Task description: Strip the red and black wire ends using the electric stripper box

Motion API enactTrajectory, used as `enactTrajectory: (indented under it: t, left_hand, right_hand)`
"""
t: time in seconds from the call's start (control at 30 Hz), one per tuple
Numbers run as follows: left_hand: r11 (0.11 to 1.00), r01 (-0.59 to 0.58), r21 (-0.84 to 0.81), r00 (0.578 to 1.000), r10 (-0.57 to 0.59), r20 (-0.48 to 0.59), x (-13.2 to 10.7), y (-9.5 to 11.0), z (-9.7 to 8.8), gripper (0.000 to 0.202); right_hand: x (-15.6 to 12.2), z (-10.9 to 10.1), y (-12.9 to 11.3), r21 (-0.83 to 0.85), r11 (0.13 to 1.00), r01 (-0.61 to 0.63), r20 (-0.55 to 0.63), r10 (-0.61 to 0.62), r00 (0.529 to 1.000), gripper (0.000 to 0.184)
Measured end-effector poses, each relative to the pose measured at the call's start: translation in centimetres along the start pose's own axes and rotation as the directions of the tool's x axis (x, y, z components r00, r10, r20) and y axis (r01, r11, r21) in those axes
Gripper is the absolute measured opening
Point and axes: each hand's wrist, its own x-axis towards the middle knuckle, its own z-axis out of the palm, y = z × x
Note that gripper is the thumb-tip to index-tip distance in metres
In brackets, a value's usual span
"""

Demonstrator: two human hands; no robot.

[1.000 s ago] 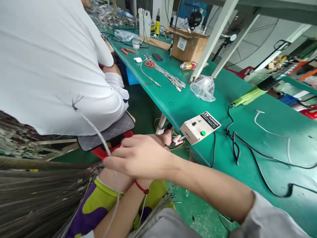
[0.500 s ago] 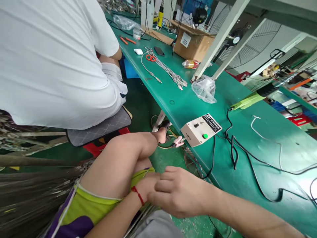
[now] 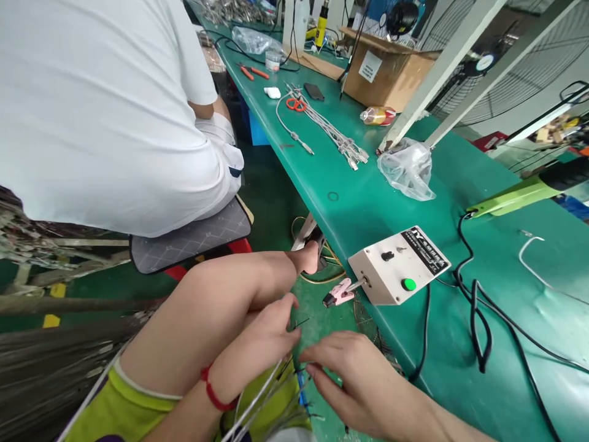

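My left hand (image 3: 264,341), with a red string at the wrist, lies over my bare knee and pinches the ends of a bundle of thin grey cables (image 3: 260,408) that runs up from my lap. My right hand (image 3: 356,383) is just to its right, fingers pressed together at the same cable tips, where a small blue piece shows. A pink clip (image 3: 337,295) hangs on a lead from the beige control box (image 3: 398,270), a little above both hands.
A person in a white shirt (image 3: 101,104) sits close on the left on a cushioned stool (image 3: 193,236). On the green bench (image 3: 350,202) lie black cords (image 3: 473,319), a plastic bag (image 3: 407,169), cable pieces (image 3: 331,132), orange scissors (image 3: 294,103) and a cardboard box (image 3: 386,67).
My right hand left a cable near the knee, dropped and came back to my lap. Both hands now meet at the cable tips. The view has shifted toward the bench.
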Motion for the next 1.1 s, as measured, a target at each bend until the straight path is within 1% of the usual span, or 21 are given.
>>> enactTrajectory:
  t: [0.07, 0.13, 0.2, 0.27, 0.3, 0.37, 0.43, 0.53, 0.63, 0.73, 0.83, 0.9, 1.0, 1.1]
  left_hand:
    - [0.999, 0.044, -0.024, 0.999, -0.043, 0.015, 0.5, 0.9, -0.4, 0.025]
    - [0.996, 0.058, -0.073, 0.998, -0.059, -0.012, 0.8, 1.9, -0.8, 0.029]
    - [0.98, 0.061, -0.188, 0.993, -0.079, -0.09, 0.9, 2.9, -1.3, 0.037]
    - [0.938, 0.052, -0.342, 0.977, -0.119, -0.178, 0.8, 3.7, -1.6, 0.044]
    - [0.91, 0.04, -0.413, 0.968, -0.138, -0.21, 0.6, 4.1, -1.6, 0.045]
    - [0.856, 0.008, -0.517, 0.958, -0.154, -0.24, 0.1, 4.6, -1.3, 0.04]
    - [0.799, -0.031, -0.6, 0.957, -0.149, -0.248, -0.6, 5.0, -0.7, 0.032]
    - [0.721, -0.098, -0.686, 0.96, -0.114, -0.257, -1.9, 5.0, 0.5, 0.021]
    - [0.658, -0.169, -0.733, 0.961, -0.054, -0.27, -3.3, 4.4, 1.8, 0.02]
    - [0.641, -0.216, -0.737, 0.968, 0.044, -0.245, -4.6, 3.8, 3.0, 0.025]
    - [0.682, -0.236, -0.692, 0.968, 0.101, -0.23, -5.5, 3.7, 3.9, 0.025]
    - [0.709, -0.226, -0.668, 0.972, 0.118, -0.204, -5.9, 3.7, 4.2, 0.027]
    - [0.724, -0.218, -0.654, 0.976, 0.148, -0.161, -6.0, 3.7, 4.3, 0.03]
    - [0.729, -0.23, -0.645, 0.973, 0.177, -0.146, -5.8, 3.8, 4.4, 0.029]
  right_hand:
    - [0.1, -0.3, 0.3, 0.043, 0.998, -0.039, -0.037, 0.041, 0.998, 0.022]
    - [0.2, -0.4, 0.4, 0.083, 0.994, -0.071, -0.07, 0.076, 0.995, 0.023]
    - [0.5, -0.5, 0.4, 0.118, 0.989, -0.091, -0.091, 0.102, 0.991, 0.024]
    - [0.6, -0.6, 0.4, 0.14, 0.985, -0.097, -0.105, 0.112, 0.988, 0.025]
    - [0.6, -0.6, 0.3, 0.146, 0.985, -0.093, -0.11, 0.11, 0.988, 0.026]
    - [0.6, -0.7, 0.1, 0.166, 0.983, -0.081, -0.135, 0.104, 0.985, 0.027]
    - [0.4, -0.8, -0.1, 0.222, 0.973, -0.069, -0.184, 0.111, 0.977, 0.028]
    - [0.2, -0.8, -0.3, 0.365, 0.928, -0.081, -0.297, 0.199, 0.934, 0.026]
    - [0.1, -0.7, -0.3, 0.535, 0.837, -0.117, -0.344, 0.343, 0.874, 0.023]
    - [0.0, -0.3, -0.1, 0.716, 0.691, -0.099, -0.316, 0.448, 0.837, 0.021]
    - [-0.1, 0.1, 0.0, 0.853, 0.52, -0.046, -0.255, 0.492, 0.833, 0.022]
    - [-0.2, 0.1, -0.2, 0.905, 0.426, -0.013, -0.223, 0.5, 0.837, 0.025]
    - [-0.1, -0.2, -0.5, 0.948, 0.316, 0.037, -0.197, 0.492, 0.848, 0.026]
    - [0.2, -0.7, -0.7, 0.966, 0.247, 0.073, -0.186, 0.471, 0.862, 0.024]
